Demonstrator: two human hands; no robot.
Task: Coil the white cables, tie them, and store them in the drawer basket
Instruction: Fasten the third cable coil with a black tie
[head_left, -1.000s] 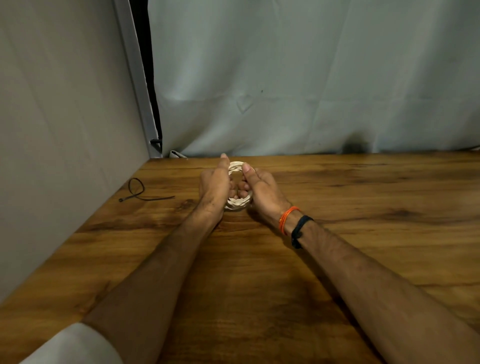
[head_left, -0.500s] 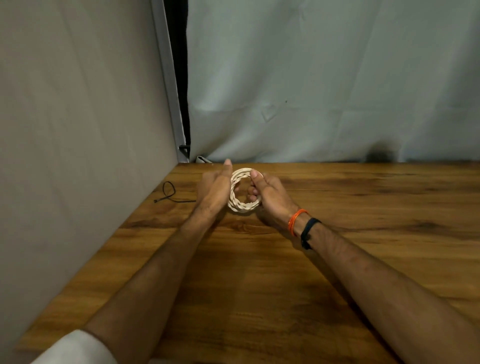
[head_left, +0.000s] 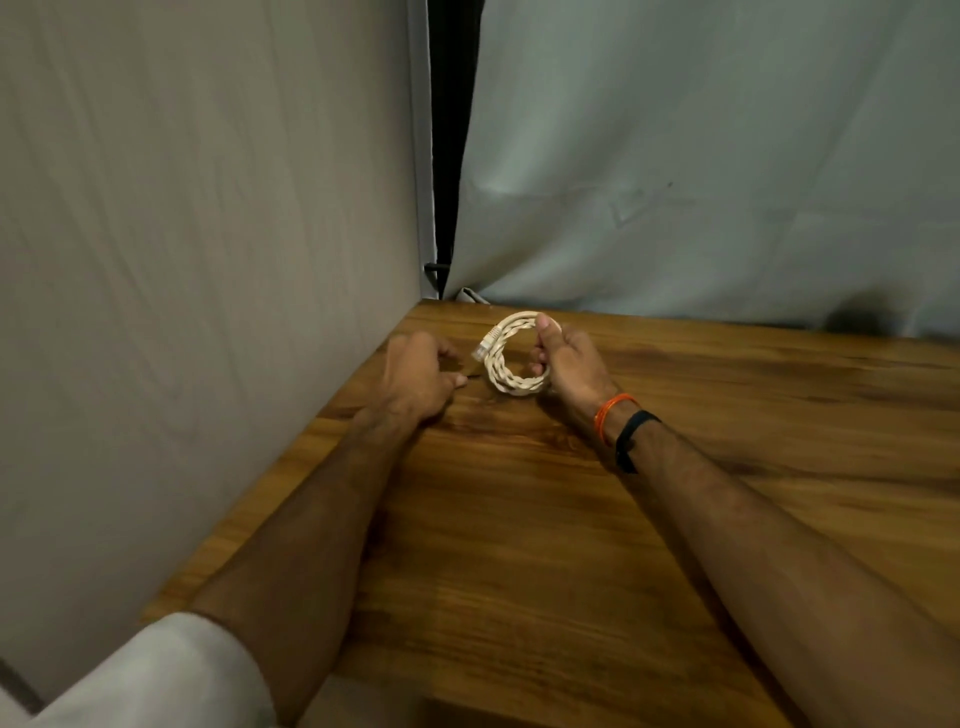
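A white cable wound into a small twisted ring stands upright just above the wooden table near its far left corner. A clear plug sticks out at the ring's upper left. My right hand grips the ring's right side, thumb on top. My left hand is off the coil, low on the table by the left edge, with its fingers curled around a thin black tie, of which only a short end shows. No drawer basket is in view.
A grey wall panel runs along the table's left edge and a pale curtain hangs behind the far edge. Bare wood stretches to the right and toward me.
My left hand let go of the coil and moved left and down to the black tie. My right hand now holds the coil alone. The view swung left.
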